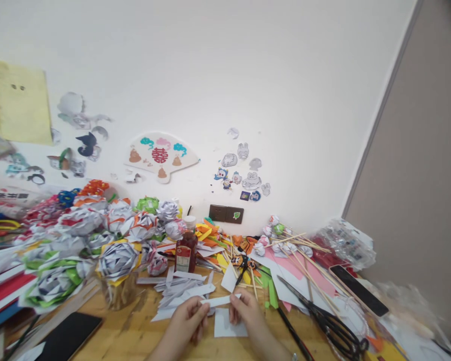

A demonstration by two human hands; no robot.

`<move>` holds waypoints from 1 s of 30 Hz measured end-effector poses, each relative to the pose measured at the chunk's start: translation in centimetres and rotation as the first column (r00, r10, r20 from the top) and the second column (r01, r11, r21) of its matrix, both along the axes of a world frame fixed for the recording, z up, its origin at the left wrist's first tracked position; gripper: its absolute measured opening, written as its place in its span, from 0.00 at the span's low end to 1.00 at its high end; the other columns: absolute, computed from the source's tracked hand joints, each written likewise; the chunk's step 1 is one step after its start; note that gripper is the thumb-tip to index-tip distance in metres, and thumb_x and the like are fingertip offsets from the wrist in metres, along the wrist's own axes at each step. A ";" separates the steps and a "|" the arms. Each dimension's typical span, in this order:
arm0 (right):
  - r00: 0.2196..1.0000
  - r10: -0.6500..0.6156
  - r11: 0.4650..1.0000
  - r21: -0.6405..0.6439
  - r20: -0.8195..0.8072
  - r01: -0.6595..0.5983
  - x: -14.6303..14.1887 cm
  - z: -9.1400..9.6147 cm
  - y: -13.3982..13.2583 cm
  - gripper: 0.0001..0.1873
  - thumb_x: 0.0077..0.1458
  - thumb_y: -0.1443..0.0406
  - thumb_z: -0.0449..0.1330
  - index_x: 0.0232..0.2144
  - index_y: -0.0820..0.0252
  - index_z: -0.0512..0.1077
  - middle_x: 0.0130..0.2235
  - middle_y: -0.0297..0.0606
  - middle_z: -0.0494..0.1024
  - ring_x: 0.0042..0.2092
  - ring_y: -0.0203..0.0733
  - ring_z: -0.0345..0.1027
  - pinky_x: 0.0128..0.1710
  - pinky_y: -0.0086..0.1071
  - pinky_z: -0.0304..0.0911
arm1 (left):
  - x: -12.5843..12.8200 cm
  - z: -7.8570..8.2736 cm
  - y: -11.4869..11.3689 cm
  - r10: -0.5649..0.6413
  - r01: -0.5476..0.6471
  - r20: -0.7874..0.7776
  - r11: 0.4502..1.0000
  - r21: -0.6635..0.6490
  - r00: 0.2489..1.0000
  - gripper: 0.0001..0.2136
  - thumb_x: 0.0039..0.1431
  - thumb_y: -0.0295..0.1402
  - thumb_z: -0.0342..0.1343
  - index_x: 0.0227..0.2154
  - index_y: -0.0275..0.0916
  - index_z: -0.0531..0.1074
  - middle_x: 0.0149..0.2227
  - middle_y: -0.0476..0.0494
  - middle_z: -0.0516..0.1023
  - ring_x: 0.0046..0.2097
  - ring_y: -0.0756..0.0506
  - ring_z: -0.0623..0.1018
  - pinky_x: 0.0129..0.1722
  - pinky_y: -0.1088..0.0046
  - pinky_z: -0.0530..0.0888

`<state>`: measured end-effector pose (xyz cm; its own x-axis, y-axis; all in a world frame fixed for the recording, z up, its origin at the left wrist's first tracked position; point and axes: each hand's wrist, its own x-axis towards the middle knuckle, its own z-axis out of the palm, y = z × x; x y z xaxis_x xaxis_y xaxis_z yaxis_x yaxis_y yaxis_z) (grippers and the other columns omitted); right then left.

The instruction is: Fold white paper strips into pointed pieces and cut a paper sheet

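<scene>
A narrow white paper strip stretches between my two hands, low over the wooden table. My left hand pinches its left end between thumb and fingers. At the other end, my right hand is closed on the strip in the same way. Just beneath it lies a small white paper sheet, partly covered by my right fingers. Behind my left hand is a loose pile of white paper strips. Another white paper piece leans beyond the strip.
Folded paper flowers crowd the left side, one in a cup. A red-brown bottle stands behind the strips. To the right are scissors, wooden sticks and a phone. A black tablet-like slab lies front left.
</scene>
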<state>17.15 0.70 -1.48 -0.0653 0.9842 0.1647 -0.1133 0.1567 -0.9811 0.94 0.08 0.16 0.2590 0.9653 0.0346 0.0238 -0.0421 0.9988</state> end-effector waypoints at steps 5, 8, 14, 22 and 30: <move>1.000 0.010 1.000 -0.013 -0.003 -0.010 -0.2 0.0 -0.3 0.24 0.42 0.44 0.54 0.18 0.60 0.60 0.11 0.29 0.66 0.13 0.29 0.53 0.13 0.23 0.44 | -0.4 0.2 0.1 0.014 -0.014 0.050 1.000 0.001 0.999 0.23 0.38 0.57 0.50 0.16 0.39 0.59 0.09 0.57 0.65 0.10 0.56 0.61 0.11 0.81 0.52; 1.000 0.015 1.000 -0.018 -0.014 -0.015 -0.3 -0.1 -0.2 0.25 0.43 0.44 0.52 0.18 0.60 0.61 0.10 0.30 0.67 0.12 0.29 0.53 0.13 0.22 0.44 | -0.6 0.5 0.0 0.025 -0.025 0.079 1.000 0.000 0.997 0.22 0.39 0.56 0.51 0.16 0.39 0.60 0.09 0.58 0.64 0.10 0.56 0.61 0.12 0.81 0.52; 0.999 0.005 0.999 -0.036 -0.034 -0.006 -0.3 -0.2 0.2 0.26 0.41 0.43 0.53 0.17 0.60 0.61 0.09 0.30 0.65 0.11 0.29 0.52 0.13 0.23 0.44 | -0.5 0.6 0.0 0.019 -0.018 0.102 1.000 -0.012 0.995 0.23 0.38 0.56 0.52 0.16 0.38 0.60 0.09 0.56 0.65 0.10 0.56 0.60 0.11 0.82 0.52; 0.976 -0.195 0.981 -0.015 -0.097 0.195 0.6 -0.2 0.6 0.25 0.42 0.43 0.53 0.21 0.61 0.62 0.12 0.27 0.63 0.14 0.29 0.53 0.15 0.23 0.45 | -1.1 0.6 0.5 0.067 -0.067 0.109 0.998 -0.004 0.992 0.21 0.40 0.54 0.52 0.16 0.38 0.61 0.10 0.57 0.65 0.11 0.56 0.61 0.12 0.82 0.52; 0.987 -0.159 0.987 -0.012 -0.001 0.159 -0.1 -0.1 0.3 0.26 0.40 0.42 0.53 0.20 0.59 0.58 0.12 0.26 0.63 0.13 0.28 0.51 0.13 0.22 0.44 | -1.0 0.6 0.3 0.074 -0.073 0.090 0.997 -0.007 0.993 0.23 0.37 0.56 0.52 0.15 0.38 0.60 0.09 0.56 0.65 0.10 0.56 0.61 0.11 0.82 0.52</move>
